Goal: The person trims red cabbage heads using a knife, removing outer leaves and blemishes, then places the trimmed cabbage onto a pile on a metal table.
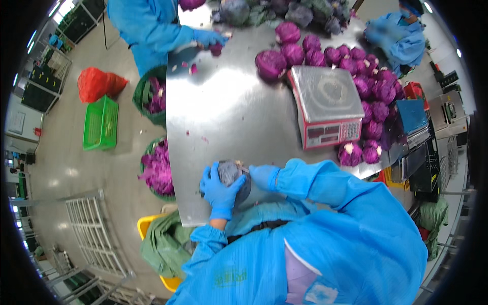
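Observation:
A dull grey-purple red cabbage [230,173] rests on the stainless steel table [213,141] near its front edge. My left hand [222,190], in a blue glove, is spread over the cabbage's left and near side and grips it. My right hand [263,177], also gloved, is closed on a small tool, perhaps a knife, whose thin end meets the pale stem end of the cabbage; its handle is hidden in the fist. Small purple leaf scraps lie on the steel beyond.
A weighing scale [328,103] stands right of centre, with trimmed red cabbages [379,89] around it. Untrimmed cabbages [282,11] are heaped at the far side. Baskets of purple leaves [158,169] adjoin the left edge. One co-worker's gloved hand [209,38] is at the far left corner; another person [400,38] is far right.

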{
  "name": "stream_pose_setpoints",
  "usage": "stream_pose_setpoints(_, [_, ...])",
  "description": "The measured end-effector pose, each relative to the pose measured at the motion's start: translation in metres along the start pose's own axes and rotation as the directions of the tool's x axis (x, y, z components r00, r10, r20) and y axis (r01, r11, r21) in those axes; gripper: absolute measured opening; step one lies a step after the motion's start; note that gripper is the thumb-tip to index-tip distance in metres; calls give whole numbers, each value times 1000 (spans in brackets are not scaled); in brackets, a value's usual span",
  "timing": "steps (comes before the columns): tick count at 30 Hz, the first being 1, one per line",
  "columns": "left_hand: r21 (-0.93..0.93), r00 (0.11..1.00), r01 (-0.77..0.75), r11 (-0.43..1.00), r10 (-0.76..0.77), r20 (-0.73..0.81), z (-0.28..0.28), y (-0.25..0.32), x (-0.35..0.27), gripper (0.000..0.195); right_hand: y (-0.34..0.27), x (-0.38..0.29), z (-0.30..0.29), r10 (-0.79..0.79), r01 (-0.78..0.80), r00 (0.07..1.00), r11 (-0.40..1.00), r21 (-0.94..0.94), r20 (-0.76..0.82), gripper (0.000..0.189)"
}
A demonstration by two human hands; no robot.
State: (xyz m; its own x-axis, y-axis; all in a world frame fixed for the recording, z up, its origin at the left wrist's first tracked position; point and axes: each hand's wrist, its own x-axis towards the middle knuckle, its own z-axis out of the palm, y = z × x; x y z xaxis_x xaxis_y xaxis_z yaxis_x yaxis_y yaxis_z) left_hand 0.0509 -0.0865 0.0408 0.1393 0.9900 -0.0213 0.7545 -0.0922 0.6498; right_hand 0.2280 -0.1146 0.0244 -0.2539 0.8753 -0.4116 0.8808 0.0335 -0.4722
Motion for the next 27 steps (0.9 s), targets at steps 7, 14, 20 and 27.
stream_pose_setpoints(7, [113, 995, 89, 990, -94, 44, -5, 10, 11, 81, -4, 12, 22, 167, -162, 986, 974, 161, -21, 16])
stream_pose_setpoints(14, [4, 994, 48, 999, -48, 97, 0, 0, 17, 82, 5, 56, -5, 195, -251, 614, 967, -45, 764, 22])
stream_pose_setpoints(20, [195, 997, -79, 978, 82, -8, 3, 38, -10, 80, 38, 6, 99, 202, -168, 971, 958, 233, -129, 26])
stream_pose_setpoints(27, [169, 997, -77, 983, 75, 15, -11, 22, -6, 78, 9, -20, 74, 228, -154, 948, 939, 307, -220, 22])
